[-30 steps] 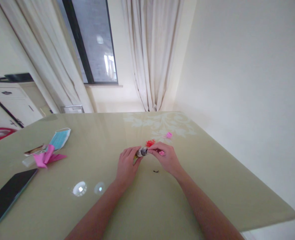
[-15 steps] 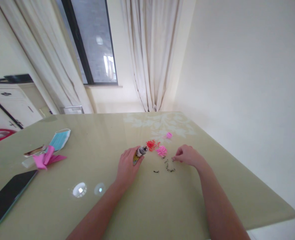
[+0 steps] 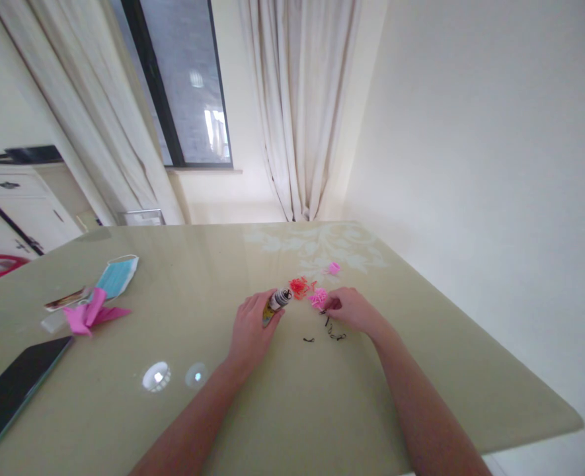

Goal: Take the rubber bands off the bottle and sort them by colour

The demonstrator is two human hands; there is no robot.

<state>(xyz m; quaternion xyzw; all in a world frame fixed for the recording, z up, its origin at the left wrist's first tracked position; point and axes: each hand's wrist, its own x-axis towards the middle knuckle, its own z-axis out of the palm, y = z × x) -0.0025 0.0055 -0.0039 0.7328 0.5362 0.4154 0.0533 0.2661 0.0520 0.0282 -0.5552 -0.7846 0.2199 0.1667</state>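
My left hand is wrapped round a small yellow-labelled bottle, tilted on the table, with black strands showing at its top. My right hand has thumb and forefinger pinched together at a small black band, beside a pile of pink bands. More small black looped bands lie in a curved row below those fingertips. A single black band rests apart, between my two hands. A heap of red bands sits just beyond the bottle's top.
A small pink object lies behind the piles. To the left are a pink folded-paper shape, a blue face mask and a dark phone. The glossy table ends at a wall on the right.
My right hand has moved left and slightly forward, from beside the black row to the black band near the pink pile. My left hand still holds the bottle in place.
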